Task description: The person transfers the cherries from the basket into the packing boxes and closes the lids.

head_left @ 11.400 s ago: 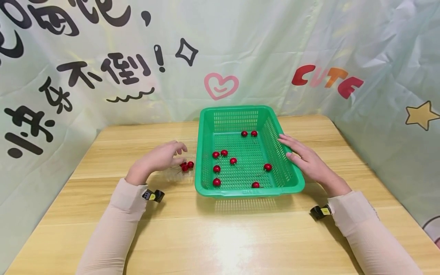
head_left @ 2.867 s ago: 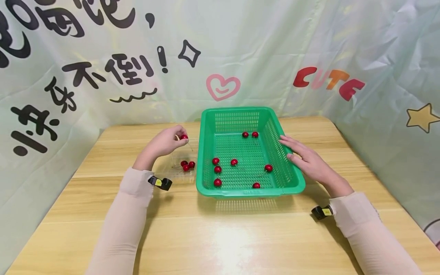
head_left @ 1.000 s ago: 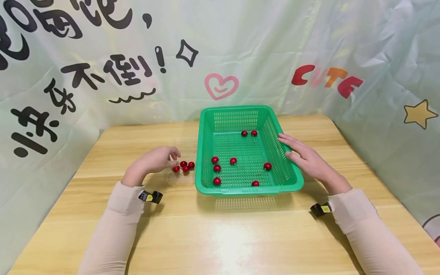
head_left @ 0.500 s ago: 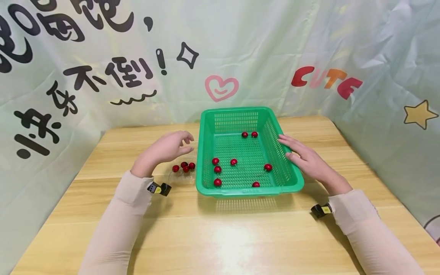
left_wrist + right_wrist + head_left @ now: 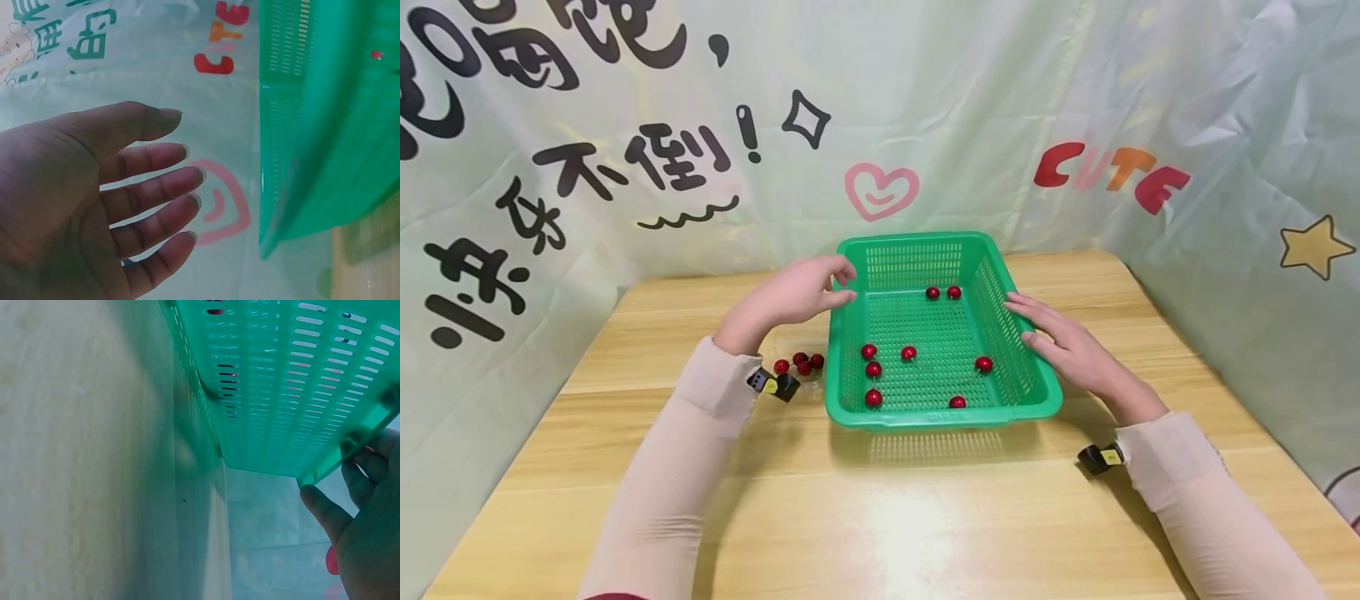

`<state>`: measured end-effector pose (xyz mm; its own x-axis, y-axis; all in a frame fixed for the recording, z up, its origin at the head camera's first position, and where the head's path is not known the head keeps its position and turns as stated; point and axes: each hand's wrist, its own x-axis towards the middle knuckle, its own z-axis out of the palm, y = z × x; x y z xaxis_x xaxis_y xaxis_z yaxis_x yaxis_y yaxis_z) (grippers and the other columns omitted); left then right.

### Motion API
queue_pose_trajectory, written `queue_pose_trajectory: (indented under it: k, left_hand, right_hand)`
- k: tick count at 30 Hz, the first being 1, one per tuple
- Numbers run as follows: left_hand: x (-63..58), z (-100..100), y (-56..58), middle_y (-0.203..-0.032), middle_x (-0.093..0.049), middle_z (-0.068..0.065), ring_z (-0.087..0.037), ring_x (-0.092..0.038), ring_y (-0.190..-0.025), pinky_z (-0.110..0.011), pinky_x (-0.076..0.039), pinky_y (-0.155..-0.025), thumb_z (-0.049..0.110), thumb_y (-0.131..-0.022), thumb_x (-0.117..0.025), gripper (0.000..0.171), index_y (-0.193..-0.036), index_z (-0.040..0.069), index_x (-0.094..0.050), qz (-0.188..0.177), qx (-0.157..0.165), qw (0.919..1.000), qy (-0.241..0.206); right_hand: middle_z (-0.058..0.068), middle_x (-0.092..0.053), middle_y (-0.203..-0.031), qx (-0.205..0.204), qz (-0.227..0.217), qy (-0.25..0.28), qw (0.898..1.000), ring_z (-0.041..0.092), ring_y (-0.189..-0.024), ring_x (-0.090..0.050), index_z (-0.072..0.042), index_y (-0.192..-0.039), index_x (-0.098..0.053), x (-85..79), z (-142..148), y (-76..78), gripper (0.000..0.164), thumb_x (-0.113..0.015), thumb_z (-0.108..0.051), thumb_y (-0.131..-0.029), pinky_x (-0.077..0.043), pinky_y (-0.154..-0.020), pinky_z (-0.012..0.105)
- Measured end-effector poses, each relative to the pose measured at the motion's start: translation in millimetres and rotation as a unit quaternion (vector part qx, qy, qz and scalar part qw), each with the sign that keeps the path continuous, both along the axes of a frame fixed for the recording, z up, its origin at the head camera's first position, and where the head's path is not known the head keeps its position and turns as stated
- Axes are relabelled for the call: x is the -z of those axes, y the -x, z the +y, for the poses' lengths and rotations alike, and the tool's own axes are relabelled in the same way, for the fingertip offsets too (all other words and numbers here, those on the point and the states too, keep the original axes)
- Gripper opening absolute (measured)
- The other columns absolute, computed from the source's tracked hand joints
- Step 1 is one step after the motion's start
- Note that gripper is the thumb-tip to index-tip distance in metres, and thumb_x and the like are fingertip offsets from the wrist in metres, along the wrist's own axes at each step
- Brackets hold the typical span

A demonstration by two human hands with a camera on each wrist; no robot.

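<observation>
Left hand point(image 5: 808, 292): fingers parted, holding nothing, above the left rim of the green basket point(image 5: 940, 417). Right hand point(image 5: 1070, 348): fingers and thumb touch the opposite rim; whether they clamp it cannot be told. Eight cherries point(image 5: 908, 353) lie inside; a further cluster point(image 5: 805, 367) sits outside, left, above the wooden table point(image 5: 880, 508).

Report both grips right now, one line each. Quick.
Left grip: open, holding nothing.
Right grip: open, resting on the rim of the green plastic basket.
</observation>
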<state>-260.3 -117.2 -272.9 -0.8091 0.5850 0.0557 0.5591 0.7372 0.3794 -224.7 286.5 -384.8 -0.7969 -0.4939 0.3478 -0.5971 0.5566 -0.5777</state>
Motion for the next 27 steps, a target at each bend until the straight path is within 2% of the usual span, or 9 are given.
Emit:
queue_pose_trajectory:
  k: [9,14,18,27]
  left_hand:
    - [-13.7,30,12.4,-0.117,-0.062,-0.009,-0.021,-0.057,-0.104,-0.037,-0.045,-0.092,0.028,-0.097,-0.062,0.035,-0.125,0.007,-0.057,-0.004,0.01,0.9999,0.001]
    - [-15.0,44,16.8,-0.116,-0.062,-0.006,-0.02,-0.058,-0.104,-0.036,-0.045,-0.093,0.03,-0.097,-0.062,0.036,-0.126,0.008,-0.058,0.002,0.007,0.9999,0.015]
    - [-10.5,52,22.4,-0.116,-0.063,-0.005,-0.019,-0.058,-0.105,-0.035,-0.044,-0.093,0.031,-0.098,-0.061,0.036,-0.126,0.009,-0.058,0.001,0.001,0.9996,0.028]
    - [7.2,72,36.6,-0.118,-0.063,-0.007,-0.022,-0.059,-0.109,-0.037,-0.045,-0.094,0.03,-0.098,-0.06,0.035,-0.126,0.009,-0.057,-0.009,-0.002,0.9987,0.05]
  right_hand:
    - [0.006,-0.028,-0.158,-0.001,0.0,0.003,1.0,0.018,-0.147,-0.016,-0.009,-0.149,-0.041,0.4,0,-0.6,0.048,-0.05,-0.012,-0.102,-0.021,-0.107,0.066]
    - [0.007,-0.028,-0.158,-0.003,-0.002,0.007,1.0,0.03,-0.147,-0.017,-0.008,-0.149,-0.041,0.0,-1,-1.1,0.048,-0.049,-0.012,-0.102,-0.02,-0.107,0.067]
    - [0.006,-0.028,-0.158,-0.002,-0.004,0.008,1.0,0.035,-0.146,-0.018,-0.01,-0.149,-0.041,1.0,-1,-0.3,0.048,-0.049,-0.012,-0.102,-0.021,-0.106,0.067]
    - [0.006,-0.029,-0.158,0.001,0.005,0.011,1.0,0.03,-0.146,-0.018,-0.01,-0.149,-0.041,3.7,-1,1.7,0.047,-0.048,-0.012,-0.102,-0.021,-0.108,0.065]
